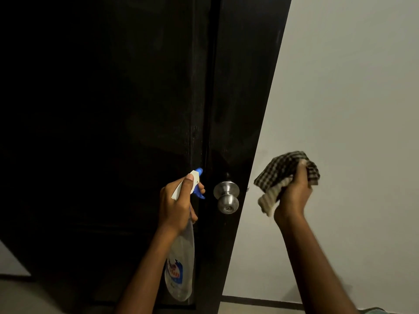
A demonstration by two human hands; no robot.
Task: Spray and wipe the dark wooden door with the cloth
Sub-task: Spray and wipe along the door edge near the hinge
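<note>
The dark wooden door (118, 123) fills the left and middle of the view, with a round steel knob (227, 196) near its right edge. My left hand (176, 205) grips the neck of a clear spray bottle (181, 266) with a white and blue trigger head, its nozzle pointed at the door just left of the knob. One finger lies on the blue trigger. My right hand (294, 196) holds a bunched black-and-white checked cloth (283, 175) up in front of the wall, to the right of the door frame and apart from the door.
A pale grey wall (351, 87) spans the right side. A dark skirting strip (260, 301) runs along its base above a light floor. A lighter patch of wall and floor shows at the bottom left beside the door.
</note>
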